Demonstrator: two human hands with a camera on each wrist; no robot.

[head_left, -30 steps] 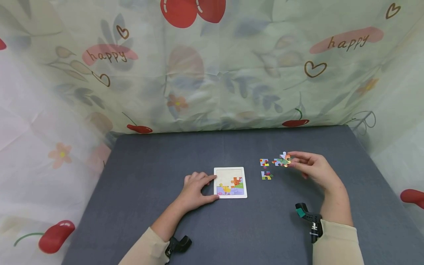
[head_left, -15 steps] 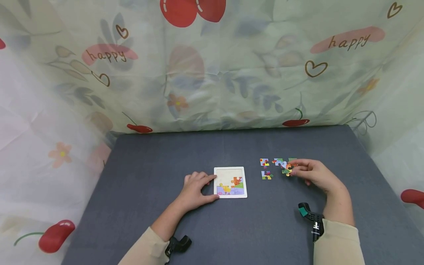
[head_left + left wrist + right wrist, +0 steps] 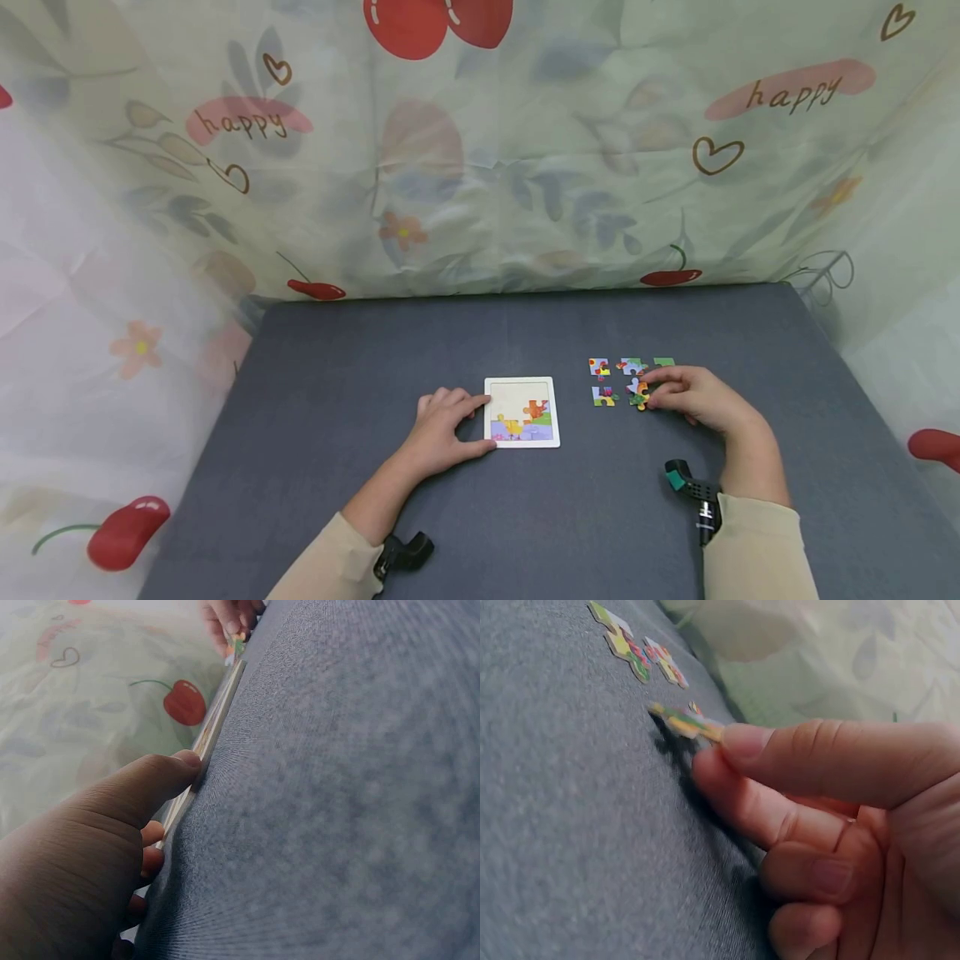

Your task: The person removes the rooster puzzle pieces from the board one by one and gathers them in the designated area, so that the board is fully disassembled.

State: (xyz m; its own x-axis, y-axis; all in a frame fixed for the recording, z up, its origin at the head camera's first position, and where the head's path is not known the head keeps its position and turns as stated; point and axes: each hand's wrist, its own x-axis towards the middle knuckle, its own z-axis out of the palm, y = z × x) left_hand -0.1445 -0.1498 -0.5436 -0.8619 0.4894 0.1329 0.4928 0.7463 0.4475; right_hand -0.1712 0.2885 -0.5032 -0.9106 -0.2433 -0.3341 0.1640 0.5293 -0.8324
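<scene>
In the head view a white-rimmed puzzle tray (image 3: 555, 412) lies flat, with picture pieces (image 3: 525, 431) along its bottom and right side. My left hand (image 3: 444, 433) rests at the tray's left edge, thumb near the lower corner and index finger higher up, both fairly straight. In the left wrist view that thumb (image 3: 169, 776) touches the tray's edge (image 3: 225, 705). Thumb and index finger of my right hand (image 3: 697, 400) pinch a colourful puzzle piece (image 3: 638, 398), seen tilted above the table in the right wrist view (image 3: 682, 722).
Right of the tray lie loose pieces: one at upper left (image 3: 598, 367), one below it (image 3: 603, 397), one in the middle (image 3: 631, 366) and a green one (image 3: 663, 362). A patterned curtain (image 3: 480, 208) hangs behind the grey table (image 3: 525, 517).
The right hand has moved down and left with its piece, turning it on the way, and the green loose piece now shows. The left hand and tray have not visibly moved.
</scene>
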